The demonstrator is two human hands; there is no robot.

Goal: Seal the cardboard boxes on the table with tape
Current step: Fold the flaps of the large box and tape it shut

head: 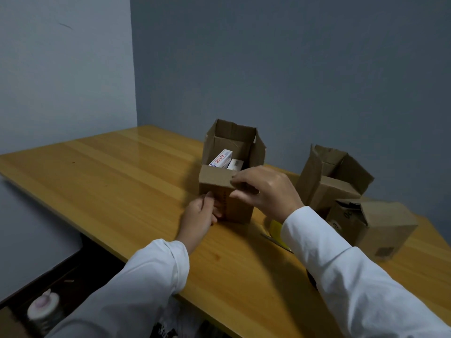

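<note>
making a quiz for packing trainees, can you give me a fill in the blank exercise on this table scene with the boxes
1. The number of cardboard boxes on the wooden table is ____.
2. The right hand pinches the near ____ of the open box.
3. The left hand holds that box's near ____ corner.
4. The red lettering on the white carton inside the box reads ____.

Missing words: three; flap; left; HONGDI

I can read only "HONGDI" in red letters on the white carton [220, 159] standing inside the open cardboard box [231, 172]; markings on the closed box [380, 228] at right are too blurred.
</note>
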